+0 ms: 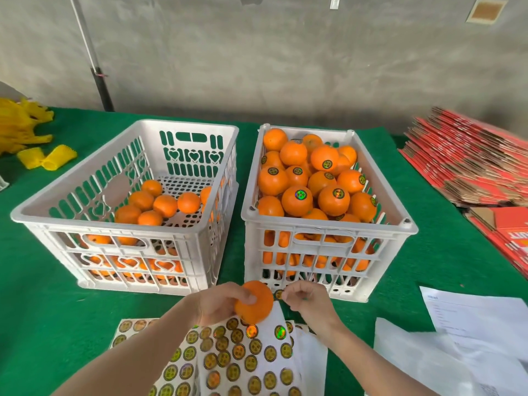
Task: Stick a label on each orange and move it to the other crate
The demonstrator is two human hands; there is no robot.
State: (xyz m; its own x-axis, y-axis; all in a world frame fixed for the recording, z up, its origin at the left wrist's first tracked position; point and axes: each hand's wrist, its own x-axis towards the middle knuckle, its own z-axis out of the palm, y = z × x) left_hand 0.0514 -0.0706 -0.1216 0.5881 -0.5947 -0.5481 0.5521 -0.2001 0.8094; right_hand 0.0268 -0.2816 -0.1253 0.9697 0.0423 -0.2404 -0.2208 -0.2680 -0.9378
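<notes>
Holds round orange fruit (255, 305) in left hand (220, 305), pinches round gold sticker label (278, 294) in right hand (307, 302), just right of fruit.

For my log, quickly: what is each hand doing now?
Left hand: holding an orange.
Right hand: pinching a label.

We reach in from the lower edge with 2 bare arms, our left forearm (137, 358) and right forearm (371, 364) angling toward each other. Our left hand (218, 305) curls round an orange (255, 307), thumb laid across its near face (the fingers behind it are hidden). Our right hand (307, 302) is just beside it, knuckles up and fingers bent, thumb and forefinger pinching a small round label (278, 294). The 2 hands are close but apart.
</notes>
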